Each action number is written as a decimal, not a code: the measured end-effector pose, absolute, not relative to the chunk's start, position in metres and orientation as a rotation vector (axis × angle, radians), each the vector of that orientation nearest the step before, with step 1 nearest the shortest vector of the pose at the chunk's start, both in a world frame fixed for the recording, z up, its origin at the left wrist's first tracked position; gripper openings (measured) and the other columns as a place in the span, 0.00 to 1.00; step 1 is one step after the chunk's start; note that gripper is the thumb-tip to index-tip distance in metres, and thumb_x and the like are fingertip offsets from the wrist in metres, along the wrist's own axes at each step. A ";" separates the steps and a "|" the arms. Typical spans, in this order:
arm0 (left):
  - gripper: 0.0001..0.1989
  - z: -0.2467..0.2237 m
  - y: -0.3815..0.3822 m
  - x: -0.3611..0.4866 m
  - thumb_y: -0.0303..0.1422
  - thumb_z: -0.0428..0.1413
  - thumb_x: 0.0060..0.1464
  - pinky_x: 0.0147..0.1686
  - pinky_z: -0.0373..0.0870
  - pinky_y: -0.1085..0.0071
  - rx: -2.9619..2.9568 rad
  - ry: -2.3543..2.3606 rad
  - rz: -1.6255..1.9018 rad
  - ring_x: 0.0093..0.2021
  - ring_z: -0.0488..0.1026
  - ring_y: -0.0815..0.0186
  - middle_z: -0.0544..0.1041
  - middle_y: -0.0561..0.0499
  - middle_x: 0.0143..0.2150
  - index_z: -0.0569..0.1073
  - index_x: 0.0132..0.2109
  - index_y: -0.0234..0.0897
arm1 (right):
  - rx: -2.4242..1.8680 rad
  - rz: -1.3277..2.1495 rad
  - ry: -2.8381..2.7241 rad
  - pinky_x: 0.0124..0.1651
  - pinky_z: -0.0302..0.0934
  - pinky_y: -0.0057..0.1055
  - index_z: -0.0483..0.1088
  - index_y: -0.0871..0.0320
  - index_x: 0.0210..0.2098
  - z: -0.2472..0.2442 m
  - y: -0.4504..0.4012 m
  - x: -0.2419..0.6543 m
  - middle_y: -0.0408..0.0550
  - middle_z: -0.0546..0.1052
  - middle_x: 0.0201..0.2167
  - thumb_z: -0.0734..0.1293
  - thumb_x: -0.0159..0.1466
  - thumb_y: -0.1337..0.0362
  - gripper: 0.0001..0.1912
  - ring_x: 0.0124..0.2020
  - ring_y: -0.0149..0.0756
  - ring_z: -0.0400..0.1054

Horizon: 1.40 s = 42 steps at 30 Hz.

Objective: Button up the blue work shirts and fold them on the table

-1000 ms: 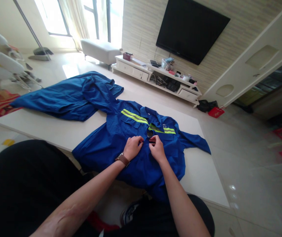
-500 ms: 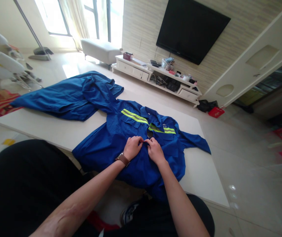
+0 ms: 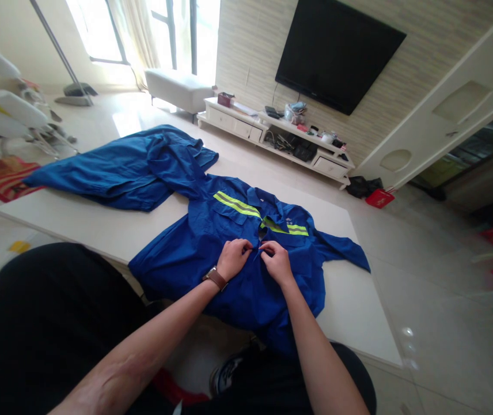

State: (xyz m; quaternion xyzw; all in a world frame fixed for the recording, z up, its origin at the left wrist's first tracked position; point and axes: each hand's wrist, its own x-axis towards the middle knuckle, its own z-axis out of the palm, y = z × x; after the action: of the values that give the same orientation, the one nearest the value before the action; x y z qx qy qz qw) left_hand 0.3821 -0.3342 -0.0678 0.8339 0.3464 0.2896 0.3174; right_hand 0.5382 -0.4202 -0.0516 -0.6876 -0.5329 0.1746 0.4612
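Note:
A blue jacket [image 3: 229,227] with yellow-green and grey reflective stripes lies front up on a white table [image 3: 359,311], its collar pointing away from me. My left hand [image 3: 234,257], below a brown-strapped watch, pinches the front edge of the jacket just under the chest stripes. Close beside it on the right, my right hand [image 3: 276,260] has thumb and forefinger drawn together on the opposite front edge. A small gap in the jacket front shows just above the fingertips. Another blue garment [image 3: 121,167] lies across the table's left end, partly under the jacket's sleeve.
Beyond the table stand a low white TV cabinet [image 3: 238,122] with small items on it and a grey bench [image 3: 179,91]. A black television [image 3: 339,55] hangs on the wall. A red striped bag [image 3: 2,178] is at the left, and my knees are against the near edge.
My right hand has shifted slightly to the right, parting a little from my left hand. My left hand keeps its pinch on the jacket. The view has moved slightly.

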 end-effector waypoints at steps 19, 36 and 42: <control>0.08 -0.069 -0.333 0.381 0.23 0.56 0.59 0.42 0.65 0.68 2.196 0.878 0.742 0.40 0.78 0.63 0.81 0.53 0.39 0.74 0.42 0.41 | -1.691 0.350 -1.617 0.55 0.68 0.39 0.78 0.55 0.33 -0.048 -0.422 0.528 0.49 0.82 0.41 0.67 0.57 0.74 0.10 0.46 0.41 0.76; 0.14 -0.068 -0.337 0.377 0.19 0.53 0.54 0.44 0.63 0.67 2.227 0.800 0.738 0.43 0.76 0.62 0.79 0.55 0.38 0.71 0.42 0.42 | -1.698 0.464 -1.510 0.44 0.67 0.32 0.75 0.55 0.35 -0.058 -0.414 0.525 0.45 0.80 0.35 0.63 0.62 0.72 0.09 0.37 0.38 0.74; 0.14 -0.067 -0.348 0.370 0.20 0.53 0.56 0.44 0.65 0.67 2.209 0.828 0.729 0.44 0.77 0.62 0.80 0.53 0.39 0.71 0.45 0.42 | -1.752 0.535 -1.543 0.41 0.66 0.31 0.73 0.55 0.35 -0.054 -0.417 0.525 0.43 0.78 0.32 0.66 0.58 0.73 0.08 0.34 0.37 0.73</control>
State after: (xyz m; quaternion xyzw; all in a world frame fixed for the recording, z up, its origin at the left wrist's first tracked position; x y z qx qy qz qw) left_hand 0.3696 -0.3478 -0.0674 0.8447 0.3164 0.2786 0.3298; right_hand 0.5247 -0.4172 -0.0543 -0.6812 -0.5998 0.2078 0.3648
